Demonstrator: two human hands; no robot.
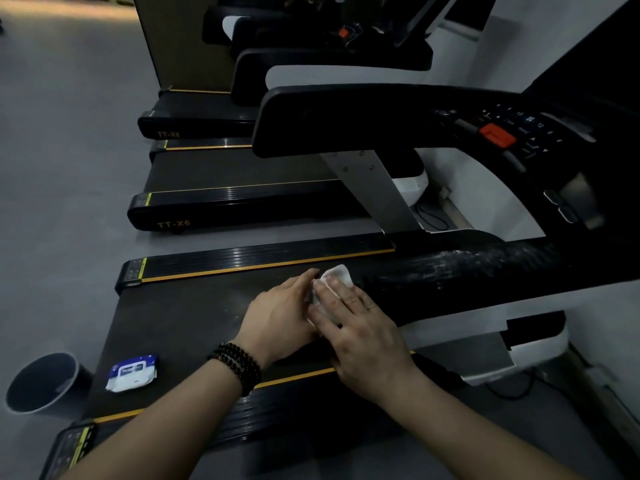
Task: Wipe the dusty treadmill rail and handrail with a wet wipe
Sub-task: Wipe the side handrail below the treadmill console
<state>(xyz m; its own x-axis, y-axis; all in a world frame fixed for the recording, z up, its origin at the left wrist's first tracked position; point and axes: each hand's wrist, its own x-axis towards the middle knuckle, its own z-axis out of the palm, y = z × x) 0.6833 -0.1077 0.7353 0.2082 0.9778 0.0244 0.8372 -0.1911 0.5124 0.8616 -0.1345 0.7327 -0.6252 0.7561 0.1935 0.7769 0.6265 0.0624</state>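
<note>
Head view, looking down: my two hands meet over one white wet wipe at the end of the near treadmill's handrail. My right hand lies on top with its fingers straight, pressing the wipe flat against the black handrail. My left hand comes in from the side, its fingers alongside the wipe's left edge — whether they pinch it I cannot tell. On my left wrist sits a beaded bracelet, black, wound in several strands.

Past the wipe the handrail runs right and shows pale dust streaks. Below my hands lies the treadmill belt, dark, with one yellow-edged side rail on its far side and another side rail on the near side under my forearms.

One pack of wet wipes, blue and white, rests on the belt near its rear end, well apart from my hands. One round bin stands on the grey floor just beside that corner of the treadmill.

Up to the right is the console with one orange-red safety key among its buttons. I count three more treadmills beyond mine in a row along the wall; two show "TT-X6" lettering on their rear ends.
</note>
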